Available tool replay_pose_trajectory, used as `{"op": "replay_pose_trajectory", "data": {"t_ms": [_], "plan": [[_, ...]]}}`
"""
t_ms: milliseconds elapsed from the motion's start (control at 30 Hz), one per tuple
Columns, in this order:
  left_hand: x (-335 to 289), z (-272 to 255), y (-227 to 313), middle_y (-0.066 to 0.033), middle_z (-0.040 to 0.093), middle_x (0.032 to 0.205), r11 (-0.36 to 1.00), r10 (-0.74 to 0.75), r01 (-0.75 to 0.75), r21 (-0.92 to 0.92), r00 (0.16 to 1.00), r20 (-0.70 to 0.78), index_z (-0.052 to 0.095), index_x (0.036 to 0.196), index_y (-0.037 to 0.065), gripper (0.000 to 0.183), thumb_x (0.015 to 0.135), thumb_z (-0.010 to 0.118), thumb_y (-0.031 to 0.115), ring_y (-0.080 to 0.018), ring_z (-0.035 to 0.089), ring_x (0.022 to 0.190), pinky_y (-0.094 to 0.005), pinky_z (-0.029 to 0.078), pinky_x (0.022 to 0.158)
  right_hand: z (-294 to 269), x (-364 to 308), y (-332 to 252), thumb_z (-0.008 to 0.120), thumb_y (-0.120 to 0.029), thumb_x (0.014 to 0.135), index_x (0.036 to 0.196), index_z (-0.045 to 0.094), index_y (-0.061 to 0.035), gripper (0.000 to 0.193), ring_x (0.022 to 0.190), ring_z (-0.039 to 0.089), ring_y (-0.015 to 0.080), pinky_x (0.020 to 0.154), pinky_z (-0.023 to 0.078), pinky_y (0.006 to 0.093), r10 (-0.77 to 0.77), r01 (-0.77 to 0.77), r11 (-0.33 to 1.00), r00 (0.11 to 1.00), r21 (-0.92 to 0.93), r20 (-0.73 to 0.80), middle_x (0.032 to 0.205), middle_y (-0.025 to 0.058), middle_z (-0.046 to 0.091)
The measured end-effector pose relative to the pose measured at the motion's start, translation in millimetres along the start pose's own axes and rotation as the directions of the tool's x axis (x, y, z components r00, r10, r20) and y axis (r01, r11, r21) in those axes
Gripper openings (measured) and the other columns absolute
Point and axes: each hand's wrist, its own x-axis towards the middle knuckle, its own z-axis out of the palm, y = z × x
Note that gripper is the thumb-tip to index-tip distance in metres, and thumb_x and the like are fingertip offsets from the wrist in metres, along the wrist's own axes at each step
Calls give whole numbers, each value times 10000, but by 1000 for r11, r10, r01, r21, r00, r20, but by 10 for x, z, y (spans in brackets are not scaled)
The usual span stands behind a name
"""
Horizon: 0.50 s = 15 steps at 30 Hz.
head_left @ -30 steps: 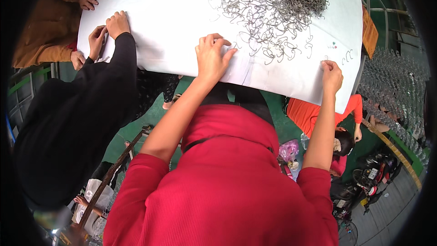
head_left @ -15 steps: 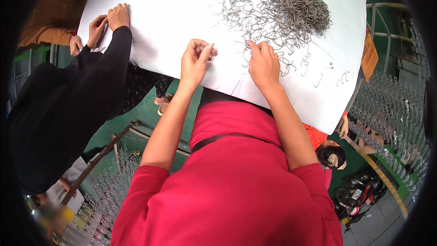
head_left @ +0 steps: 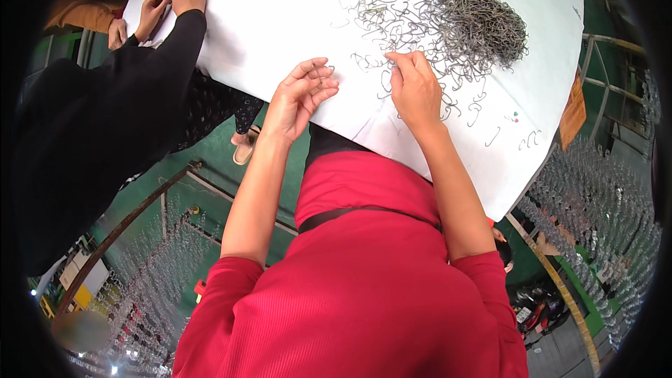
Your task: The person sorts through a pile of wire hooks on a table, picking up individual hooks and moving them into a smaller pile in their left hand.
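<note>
A: Where are the wire hooks (head_left: 399, 8)?
B: Spread over the white tabletop (head_left: 259, 21), in front of the person in the red top (head_left: 364, 273). They are dark, curved pieces, loosely scattered, and at the right the scatter runs into a dense heap (head_left: 483, 24).
A: Any lying apart from those?
B: Yes, a small row (head_left: 530, 140) near the right edge, with a single one just left of it.
A: And the left hand (head_left: 299, 101)?
B: Above the tabletop, left of the scatter, palm partly turned up, fingers loosely curled and a little parted.
A: The right hand (head_left: 418, 91)?
B: At the near edge of the scatter, back upward, thumb and forefinger narrow, pointing left.
A: Does either grip a hook?
B: I can't tell; the pieces by the fingertips are too thin to read.
A: Who else is there?
B: A co-worker in black sleeves (head_left: 183, 38), both hands together near the tabletop's left end.
</note>
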Motion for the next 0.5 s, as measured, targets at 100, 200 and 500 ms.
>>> {"op": "replay_pose_trajectory", "data": {"t_ms": [100,200,500], "plan": [[-43,-31,-49,-79,556,811,999,16,-17,-32,999,-33,532,960,-27,217,915,460,173,-192,604,775,-306,527,759,11,23,-9,620,-71,762,875,628,-108,119,779,542,210,674,421,350,-75,76,997,995,-8,70,815,33,515],[-47,-163,-128,-40,503,684,998,-14,12,-55,1000,-28,523,879,15,258,943,422,244,-161,548,663,-295,504,674,76,78,-7,636,-109,761,819,603,-110,66,776,539,207,671,402,350,-188,192,980,977,-40,102,813,30,517],[-82,0,-289,-16,490,643,998,-55,60,19,978,-202,525,896,18,329,977,352,286,-116,467,573,-253,412,530,59,115,-68,577,-141,815,823,592,-69,74,737,579,262,642,436,404,-51,83,989,967,-123,249,841,82,546]]}}
